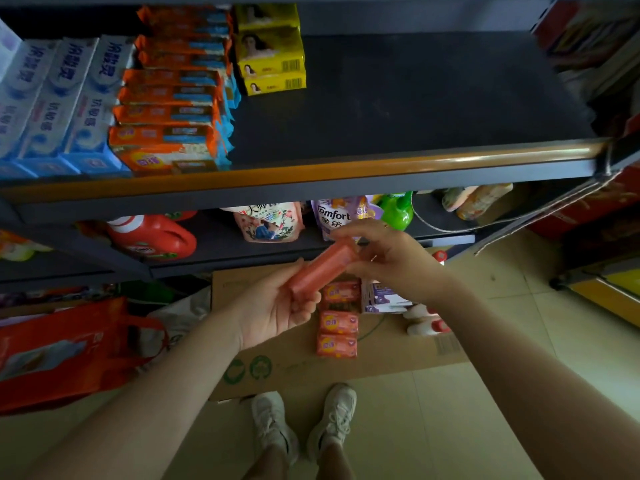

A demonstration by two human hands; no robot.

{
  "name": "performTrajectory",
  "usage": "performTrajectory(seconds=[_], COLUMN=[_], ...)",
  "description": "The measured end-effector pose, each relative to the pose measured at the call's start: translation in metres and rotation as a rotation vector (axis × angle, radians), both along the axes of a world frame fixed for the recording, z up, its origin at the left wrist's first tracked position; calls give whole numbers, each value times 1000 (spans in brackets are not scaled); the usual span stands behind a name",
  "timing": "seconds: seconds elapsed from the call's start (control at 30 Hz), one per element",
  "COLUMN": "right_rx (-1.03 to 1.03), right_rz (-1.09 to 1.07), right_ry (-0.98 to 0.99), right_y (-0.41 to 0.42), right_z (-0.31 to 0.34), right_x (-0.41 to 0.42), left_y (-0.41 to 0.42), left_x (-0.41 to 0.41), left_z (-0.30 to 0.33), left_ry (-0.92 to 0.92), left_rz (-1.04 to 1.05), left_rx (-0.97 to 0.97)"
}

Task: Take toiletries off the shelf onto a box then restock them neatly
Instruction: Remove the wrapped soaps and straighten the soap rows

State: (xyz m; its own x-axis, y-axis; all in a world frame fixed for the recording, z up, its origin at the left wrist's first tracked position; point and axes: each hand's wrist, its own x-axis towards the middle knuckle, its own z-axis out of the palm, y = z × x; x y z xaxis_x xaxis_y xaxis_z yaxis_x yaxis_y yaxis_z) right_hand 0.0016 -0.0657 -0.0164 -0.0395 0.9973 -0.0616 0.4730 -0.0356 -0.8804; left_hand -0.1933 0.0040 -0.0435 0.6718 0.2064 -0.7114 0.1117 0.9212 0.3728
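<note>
Restocking looks underway: left hand (277, 313) and right hand (388, 261) both grip one orange-pink wrapped soap bar (322, 266), bound next, likely, for the dark shelf's (415, 109) bare right side.

Bare forearms without sleeves, bare lower legs, and pale lace-up sneakers (273, 424) on both feet

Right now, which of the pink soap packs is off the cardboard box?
The pink soap pack held in both hands, left hand and right hand; the other three lie in a column on the cardboard box.
</note>
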Motion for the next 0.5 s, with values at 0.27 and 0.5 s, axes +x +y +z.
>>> performTrajectory(seconds=[0.27,0.5], right_rx=[-384,-539], right_rz=[-372,-357], right_ry=[132,30], right_y=[-11,-24], right_z=[-25,-48], right_x=[4,12], left_y=[2,-17], left_x=[12,18], left_z=[-3,-42], left_ry=[43,267], left_rz=[-13,-42], left_rx=[203,466])
